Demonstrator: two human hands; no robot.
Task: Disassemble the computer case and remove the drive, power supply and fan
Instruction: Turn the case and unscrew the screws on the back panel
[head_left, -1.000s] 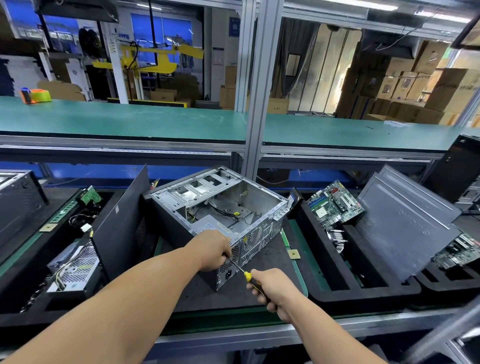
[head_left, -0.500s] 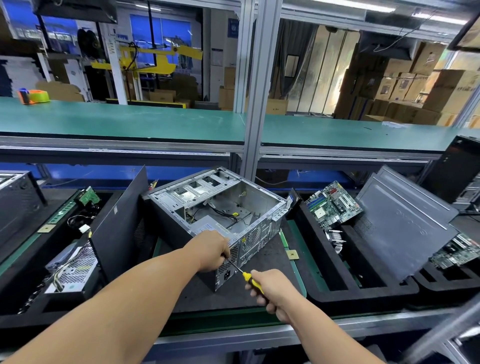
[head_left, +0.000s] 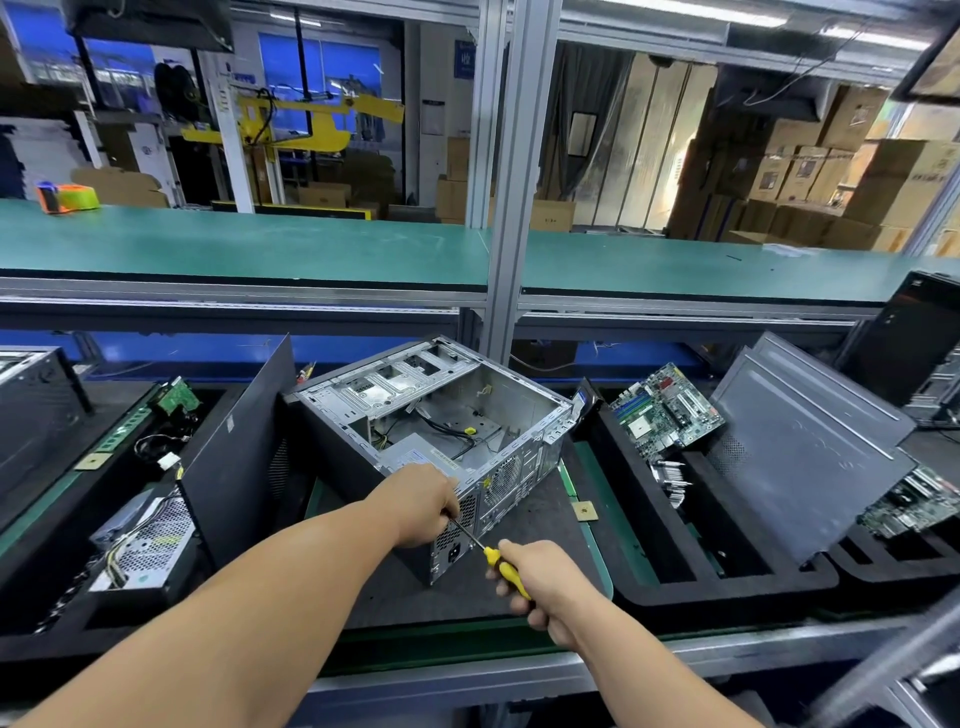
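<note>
Computer case (head_left: 431, 441) lies on its side w/ open side up, on dark mat (head_left: 540, 519) at bench centre. Power supply (head_left: 421, 460) sits inside at near corner; its vented rear face w/ socket faces the person. Black/yellow cables (head_left: 457, 431) run across case floor. Drive bays at far left of case look bare; fan not made out.

L hand (head_left: 418, 504) rests over near top corner of case, fingers curled round edge, touching screwdriver shaft. R hand (head_left: 540, 577) grips yellow handle of screwdriver (head_left: 493, 556), fingers clenched round it; tip at rear panel beside L hand.

Writing: blue sign (head_left: 464, 60) on far wall carries white characters, not readable. Sticker on power supply top too small to read. Faint embossed logo on grey side panel (head_left: 810, 447) at right, illegible.

Circuit board (head_left: 665, 410) leans in black foam tray (head_left: 727, 582) right of case. Another power supply (head_left: 150, 545) lies in left tray.

Vs 0.5 s ago: hands, screwdriver, case approx same positions; no part removed.
</note>
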